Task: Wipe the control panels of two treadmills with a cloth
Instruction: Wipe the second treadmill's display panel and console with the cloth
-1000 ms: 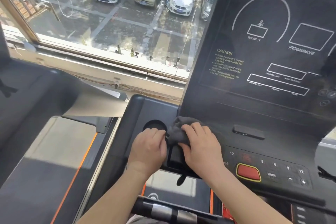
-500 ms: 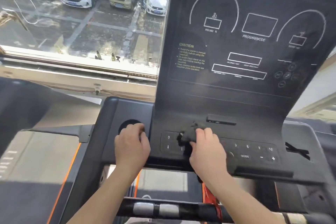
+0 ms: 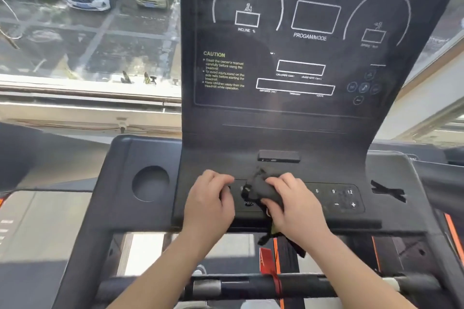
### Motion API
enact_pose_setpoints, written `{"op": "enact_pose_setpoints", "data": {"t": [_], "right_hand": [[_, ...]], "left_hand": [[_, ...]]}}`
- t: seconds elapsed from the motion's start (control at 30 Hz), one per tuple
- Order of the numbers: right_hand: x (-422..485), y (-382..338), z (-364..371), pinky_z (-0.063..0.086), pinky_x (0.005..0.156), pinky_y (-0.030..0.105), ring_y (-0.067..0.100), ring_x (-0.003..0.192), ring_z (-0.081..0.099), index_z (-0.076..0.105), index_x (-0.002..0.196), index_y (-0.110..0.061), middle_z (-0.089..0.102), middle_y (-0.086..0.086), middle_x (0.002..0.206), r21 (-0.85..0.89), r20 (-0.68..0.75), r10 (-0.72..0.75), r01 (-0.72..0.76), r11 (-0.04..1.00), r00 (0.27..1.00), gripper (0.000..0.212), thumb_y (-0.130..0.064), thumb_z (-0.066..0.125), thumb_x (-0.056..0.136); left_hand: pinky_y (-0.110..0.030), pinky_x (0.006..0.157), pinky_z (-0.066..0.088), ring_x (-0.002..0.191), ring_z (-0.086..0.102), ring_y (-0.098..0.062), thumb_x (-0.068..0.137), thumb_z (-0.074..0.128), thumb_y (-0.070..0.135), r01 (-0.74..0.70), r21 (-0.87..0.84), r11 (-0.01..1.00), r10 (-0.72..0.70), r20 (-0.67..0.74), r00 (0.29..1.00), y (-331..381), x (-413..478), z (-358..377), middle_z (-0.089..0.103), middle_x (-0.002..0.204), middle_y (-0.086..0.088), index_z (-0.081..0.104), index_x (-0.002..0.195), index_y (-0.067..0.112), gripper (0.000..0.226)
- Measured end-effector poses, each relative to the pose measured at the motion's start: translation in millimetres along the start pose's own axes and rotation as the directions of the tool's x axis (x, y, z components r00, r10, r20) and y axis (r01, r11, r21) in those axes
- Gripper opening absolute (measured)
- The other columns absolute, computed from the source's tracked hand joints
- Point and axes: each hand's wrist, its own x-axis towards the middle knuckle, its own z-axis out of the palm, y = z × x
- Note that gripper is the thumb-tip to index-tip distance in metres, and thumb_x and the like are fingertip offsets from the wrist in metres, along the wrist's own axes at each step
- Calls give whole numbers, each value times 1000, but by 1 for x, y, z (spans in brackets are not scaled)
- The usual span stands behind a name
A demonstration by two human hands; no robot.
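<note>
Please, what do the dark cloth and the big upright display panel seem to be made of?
The cloth looks like a soft dark-grey fabric, perhaps microfibre: it bunches and wrinkles under the right hand and shows no shine. The display panel looks like smooth hard plastic with a semi-matte black finish and printed white markings; a faint sheen and dusty haze suggest this, though a glass-like cover cannot be excluded.

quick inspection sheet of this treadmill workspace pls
surface: black treadmill control panel, unlit, white printed markings
job's things: dark crumpled cloth on the lower button strip
clutter: round cup recess, nothing seen in it
grippers: right hand closed on the cloth; left hand resting on the panel beside it
cables: red strap hanging near the black handlebar
surroundings: window over parked cars
</note>
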Motion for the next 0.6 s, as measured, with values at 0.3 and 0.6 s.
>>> {"op": "enact_pose_setpoints", "data": {"t": [0.3,0.6], "right_hand": [[-32,123,-37,55,76,43,30,92,60,65,118,-21,59,-1,107,47,-119,169,-165,985,978,40,-46,60,88],[-16,191,-48,54,74,43,31,93,57,65,116,-20,57,0,107,115,-178,263,-246,962,948,36,-31,79,85]], "left_hand": [[-34,78,55,90,63,-13,94,56,16,-131,-57,990,141,240,960,78,-3,90,62,100,13,69,111,26,23],[-24,80,51,90,62,-6,95,60,11,-129,-48,990,137,251,958,137,-4,133,63,101,14,71,111,22,22]]}}
